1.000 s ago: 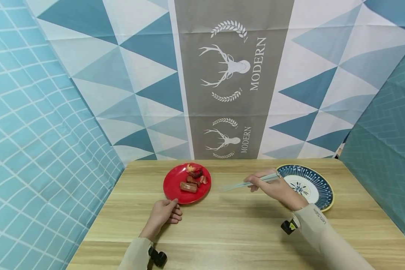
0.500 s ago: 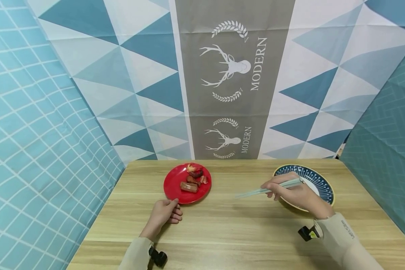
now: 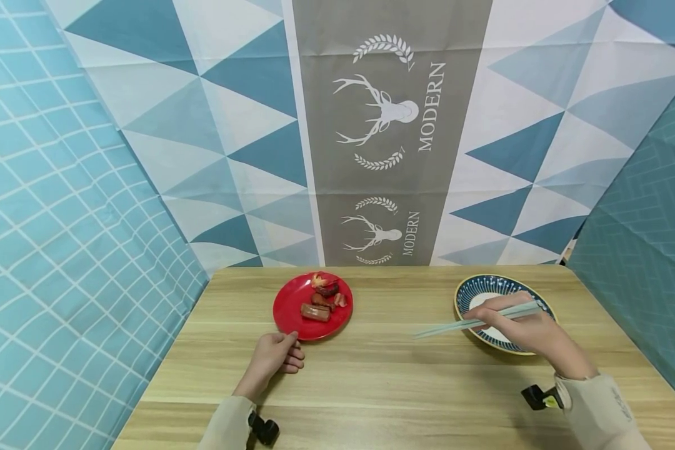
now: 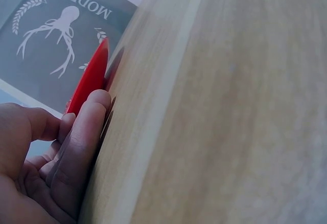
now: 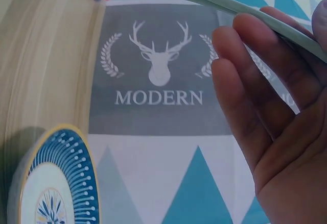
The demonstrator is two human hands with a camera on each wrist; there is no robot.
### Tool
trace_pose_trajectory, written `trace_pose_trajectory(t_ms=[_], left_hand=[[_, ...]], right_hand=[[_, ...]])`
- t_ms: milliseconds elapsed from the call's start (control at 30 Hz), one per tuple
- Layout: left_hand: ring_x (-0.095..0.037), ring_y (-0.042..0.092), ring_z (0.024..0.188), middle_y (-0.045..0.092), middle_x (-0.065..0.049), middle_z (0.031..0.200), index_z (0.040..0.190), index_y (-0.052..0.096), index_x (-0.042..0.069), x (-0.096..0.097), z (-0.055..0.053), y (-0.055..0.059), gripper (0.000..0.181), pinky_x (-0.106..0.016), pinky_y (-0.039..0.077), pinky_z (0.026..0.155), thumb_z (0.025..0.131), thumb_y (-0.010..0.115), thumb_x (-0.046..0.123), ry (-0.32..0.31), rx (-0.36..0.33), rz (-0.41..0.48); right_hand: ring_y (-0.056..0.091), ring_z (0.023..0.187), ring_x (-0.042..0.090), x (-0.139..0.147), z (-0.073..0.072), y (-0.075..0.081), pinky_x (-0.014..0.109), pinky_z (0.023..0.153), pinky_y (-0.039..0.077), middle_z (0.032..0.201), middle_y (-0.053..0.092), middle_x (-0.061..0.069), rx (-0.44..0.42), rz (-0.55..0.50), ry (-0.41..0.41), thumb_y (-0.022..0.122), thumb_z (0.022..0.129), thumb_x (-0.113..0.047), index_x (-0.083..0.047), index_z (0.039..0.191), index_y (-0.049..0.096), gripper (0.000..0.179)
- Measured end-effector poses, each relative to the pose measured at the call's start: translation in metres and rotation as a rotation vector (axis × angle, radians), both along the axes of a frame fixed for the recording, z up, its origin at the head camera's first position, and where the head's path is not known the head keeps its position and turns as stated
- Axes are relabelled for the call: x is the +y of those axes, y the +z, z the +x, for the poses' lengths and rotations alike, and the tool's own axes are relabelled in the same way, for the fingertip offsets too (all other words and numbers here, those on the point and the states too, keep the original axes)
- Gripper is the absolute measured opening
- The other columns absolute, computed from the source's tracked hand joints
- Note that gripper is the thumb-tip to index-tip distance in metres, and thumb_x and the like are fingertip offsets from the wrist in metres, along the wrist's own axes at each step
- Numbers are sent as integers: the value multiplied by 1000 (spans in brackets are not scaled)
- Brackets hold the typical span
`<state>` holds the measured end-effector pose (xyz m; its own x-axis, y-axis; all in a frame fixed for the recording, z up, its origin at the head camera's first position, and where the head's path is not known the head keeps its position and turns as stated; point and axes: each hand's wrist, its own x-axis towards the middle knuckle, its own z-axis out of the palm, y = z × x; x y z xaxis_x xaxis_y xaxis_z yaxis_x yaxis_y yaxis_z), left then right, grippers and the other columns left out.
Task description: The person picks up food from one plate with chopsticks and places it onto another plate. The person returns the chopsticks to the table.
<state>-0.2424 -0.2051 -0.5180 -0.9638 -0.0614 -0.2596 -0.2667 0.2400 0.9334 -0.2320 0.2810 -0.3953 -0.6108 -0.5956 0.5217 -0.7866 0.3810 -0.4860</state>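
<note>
At the near-left rim of a red plate (image 3: 288, 306), my left hand (image 3: 272, 359) pinches the edge between thumb and fingers. Several pieces of food lie on that plate, among them a brown ribbed block (image 3: 315, 312), a dark red piece (image 3: 327, 289) and a yellowish piece (image 3: 318, 280). Pale green chopsticks (image 3: 450, 327) are gripped in my right hand (image 3: 517, 322), their tips pointing left over the table with nothing between them. This hand overlaps a blue-and-white patterned bowl (image 3: 494, 284) with a yellow rim in the head view; the right wrist view has the bowl (image 5: 82, 170) at lower left.
A wood-grain table (image 3: 371, 387) carries both dishes. Behind it hangs a cloth with triangles and deer heads (image 3: 382, 112). Blue tiled cloth (image 3: 62, 219) closes the left side, teal cloth (image 3: 641, 250) the right.
My right hand has moved right and toward me with the chopsticks, from left of the bowl to over its near side. The left hand and the red plate stay in place.
</note>
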Motion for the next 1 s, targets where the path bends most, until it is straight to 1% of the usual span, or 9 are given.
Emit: trace_pose_trajectory(t_ms=[67, 100, 167, 400, 533, 667, 767, 867, 1000], left_hand=[[-16, 72, 62, 72, -9, 75, 94, 65, -5, 0, 0, 0, 37, -32, 65, 60, 108, 54, 28, 5, -3, 0], [-16, 72, 62, 72, -8, 75, 94, 65, -4, 1, 0, 0, 36, -32, 65, 60, 107, 55, 27, 11, -6, 0], [-16, 72, 62, 72, -9, 75, 94, 66, -4, 2, 1, 0, 36, -33, 65, 59, 107, 55, 27, 15, -6, -4], [-16, 72, 62, 72, -9, 74, 94, 66, -5, 2, 1, 0, 36, -32, 65, 58, 107, 55, 27, 20, -4, -6], [-16, 72, 62, 72, -9, 75, 94, 65, -4, 1, 0, 0, 36, -32, 65, 59, 107, 54, 27, 20, -8, -9], [-16, 72, 62, 72, -9, 75, 94, 65, -4, 2, 0, -1, 35, -33, 65, 59, 107, 54, 26, 18, -12, -9], [-16, 72, 63, 72, -9, 75, 94, 65, -4, 2, 0, 0, 35, -33, 65, 59, 107, 54, 26, 16, -10, -9], [-17, 72, 62, 72, -9, 75, 94, 66, -4, 2, 0, 0, 36, -33, 65, 59, 107, 54, 27, 19, -6, -11], [-18, 72, 61, 72, -10, 75, 94, 66, -5, 3, 0, -2, 37, -33, 64, 57, 107, 56, 28, 39, -4, -22]], right_hand=[[68, 75, -3, 3, 2, 0, 12, 68, 54, 87, 79, -10, 37, -10, -27, 68, 92, 7, -12, 101, 82, 25], [68, 73, -2, 4, 4, 0, 13, 64, 54, 87, 79, -8, 17, -45, -38, 67, 91, 9, -12, 100, 82, 27], [67, 71, -2, 5, 6, 0, 13, 61, 54, 86, 78, -10, 41, -53, -60, 68, 90, 11, -13, 99, 82, 29], [70, 78, -2, 11, 13, 2, 18, 53, 58, 92, 79, -6, -16, -91, -82, 66, 90, 13, -8, 99, 81, 27], [71, 76, 0, 12, 14, 2, 18, 53, 58, 90, 78, -4, 32, -118, -73, 67, 85, 19, -7, 97, 80, 31], [70, 74, -4, 11, 13, 1, 16, 54, 58, 89, 78, -7, 88, -138, -55, 70, 80, 21, -6, 96, 80, 33], [67, 70, -6, 8, 13, 1, 14, 55, 57, 84, 76, -9, 144, -127, -60, 73, 80, 18, -7, 93, 80, 30], [64, 66, -6, 5, 14, 2, 11, 57, 54, 79, 74, -11, 172, -111, -69, 74, 81, 15, -9, 92, 80, 26], [53, 62, -7, 1, 14, 3, 9, 56, 47, 72, 63, -19, 207, -91, -69, 76, 84, 9, -19, 88, 76, 28]])
